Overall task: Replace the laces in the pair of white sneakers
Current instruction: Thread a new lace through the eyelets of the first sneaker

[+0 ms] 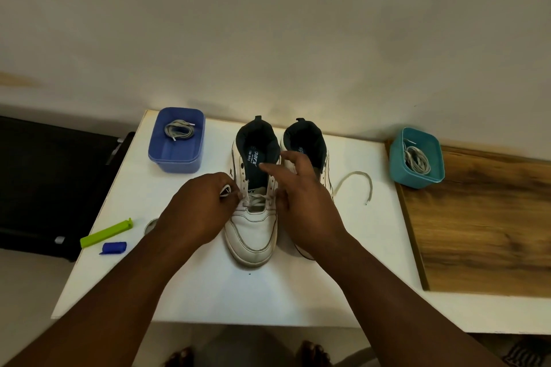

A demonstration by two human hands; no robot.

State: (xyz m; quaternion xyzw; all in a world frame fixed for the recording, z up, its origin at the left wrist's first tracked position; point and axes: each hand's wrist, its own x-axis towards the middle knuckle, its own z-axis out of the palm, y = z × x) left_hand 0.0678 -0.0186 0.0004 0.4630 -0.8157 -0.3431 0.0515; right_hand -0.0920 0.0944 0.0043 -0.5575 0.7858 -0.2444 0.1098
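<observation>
While two white sneakers stand side by side on a white table (208, 292), toes toward the viewer, the left sneaker (253, 217) is being worked on with both hands. A lace (256, 199) is seen threaded across its lowest eyelets only; the upper eyelets are left bare and the dark lining is exposed. The left hand (198, 211) is curled at the shoe's left side, and a white loop of the lace is pinched between its thumb and fingers. The right hand (301, 197) is held over the gap between the shoes, its forefinger stretched out across the tongue, its other fingers loosely spread and its thumb bent down beside the eyelets; whether lace is gripped by it cannot be told. The right sneaker (307, 143) is largely hidden behind that hand and wrist. A loose lace (354, 180) is laid in an arch on the table just right of the shoes. A coiled lace (179, 129) is held in a blue tub (176, 158) at the table's far left corner, and a bundle of laces (417, 159) is kept in a teal tub (416, 179) at the right, on the edge of a wooden board (483, 232). Near the table's left edge, a green clip (105, 232) and a small blue object (113, 247) are seen well apart from the shoes.
</observation>
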